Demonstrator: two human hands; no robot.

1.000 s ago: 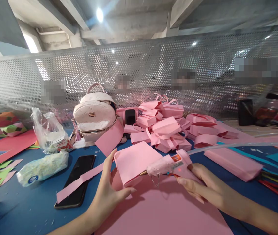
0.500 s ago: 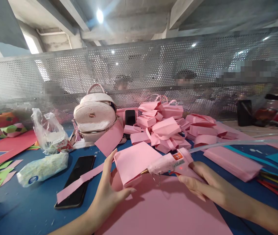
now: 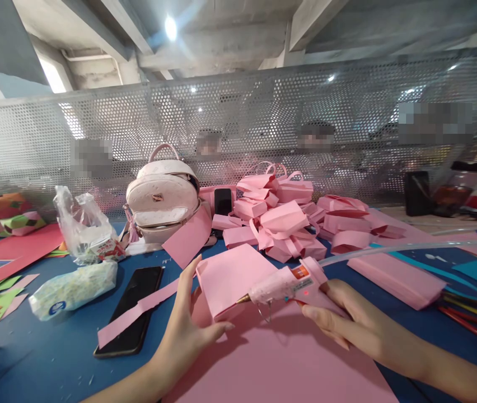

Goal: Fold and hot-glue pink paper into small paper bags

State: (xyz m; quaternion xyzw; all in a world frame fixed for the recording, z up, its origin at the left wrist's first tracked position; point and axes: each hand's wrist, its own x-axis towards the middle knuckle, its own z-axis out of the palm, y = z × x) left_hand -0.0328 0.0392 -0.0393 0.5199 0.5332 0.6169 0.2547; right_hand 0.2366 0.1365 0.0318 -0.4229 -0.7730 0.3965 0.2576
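Note:
My left hand (image 3: 190, 313) grips a folded pink paper box (image 3: 234, 274) by its left side, thumb at the near edge and fingers behind. In my right hand (image 3: 343, 319) is a pink hot glue gun (image 3: 289, 282), its brass nozzle at the box's near edge. A clear glue stick (image 3: 373, 249) runs out of the gun's back to the right. Under both hands lies a large pink paper sheet (image 3: 289, 358). A narrow pink paper strip (image 3: 138, 316) stretches from the box across a black phone (image 3: 131, 319).
Behind the box, pink paper bags (image 3: 284, 218) are piled up. A white backpack (image 3: 163, 196) stands back left, near a tissue pack (image 3: 74, 288) and a plastic bag (image 3: 85, 229). A perforated metal screen (image 3: 242, 112) crosses the back, with people behind it.
The glue gun in my right hand has shifted slightly left and down, its nozzle moving along the box's near edge. My left hand and the box look unmoved.

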